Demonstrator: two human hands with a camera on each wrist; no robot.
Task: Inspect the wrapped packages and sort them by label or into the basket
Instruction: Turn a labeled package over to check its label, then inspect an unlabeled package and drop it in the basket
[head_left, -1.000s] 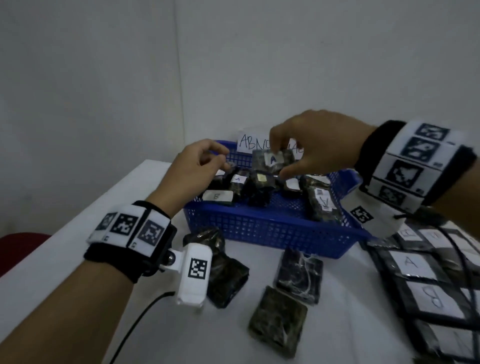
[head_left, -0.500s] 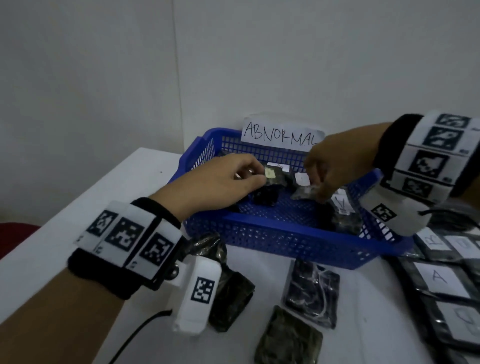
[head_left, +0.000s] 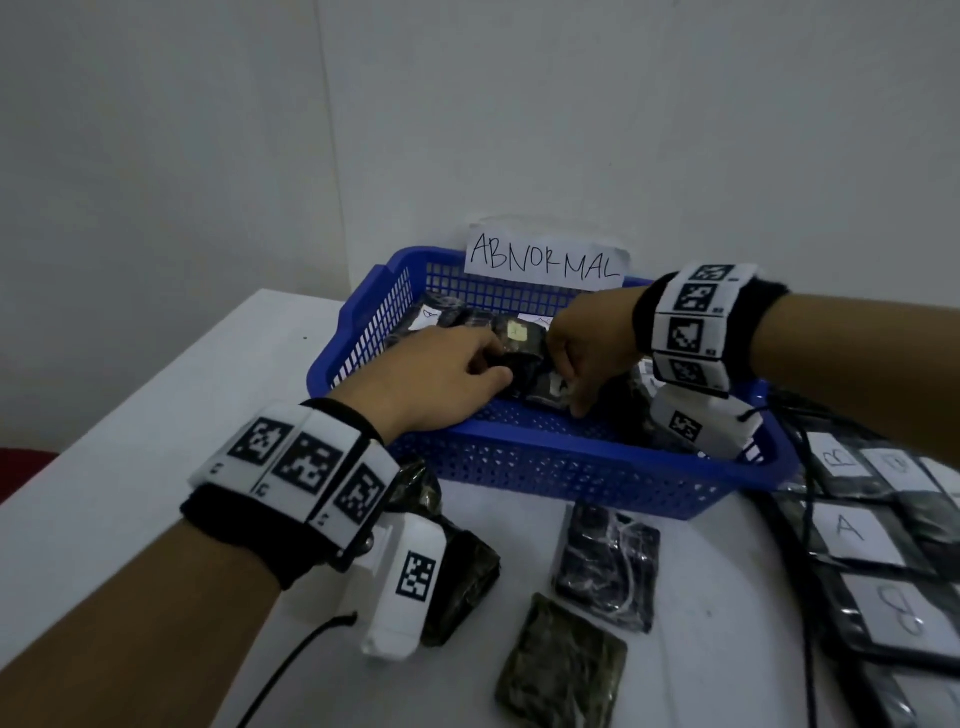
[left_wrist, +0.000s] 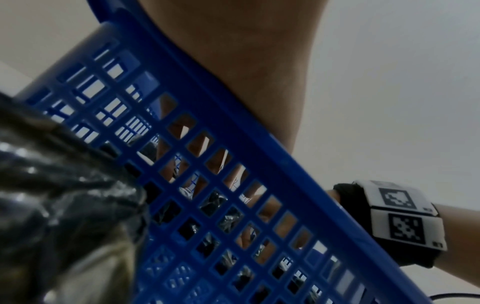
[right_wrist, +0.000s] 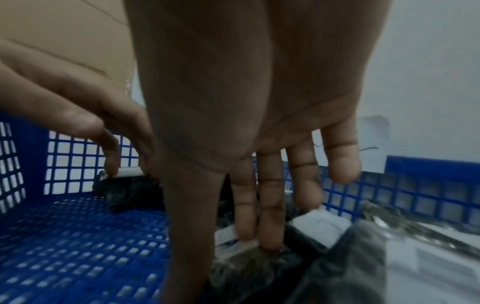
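A blue mesh basket (head_left: 571, 441) with a paper sign reading ABNORMAL (head_left: 545, 262) holds several dark wrapped packages. Both hands are inside it. My left hand (head_left: 496, 364) reaches in from the left, and its fingertips touch a package with a white label (right_wrist: 130, 187). My right hand (head_left: 571, 387) comes in from the right with straight fingers (right_wrist: 270, 236). They rest on a dark package (right_wrist: 249, 265) on the basket floor. A package with a yellowish label (head_left: 519, 332) lies between the hands. The left wrist view shows only the basket wall (left_wrist: 233, 133) from outside.
Three unlabelled wrapped packages lie on the white table before the basket (head_left: 457, 566) (head_left: 608, 566) (head_left: 561, 665). At the right lie rows of labelled packages, among them A (head_left: 852, 530) and B (head_left: 841, 460), with black cables over them. Walls stand close behind the basket.
The right hand held a package labelled A above the basket; it has come down and now lies flat on packages inside. The left hand has also dropped into the basket.
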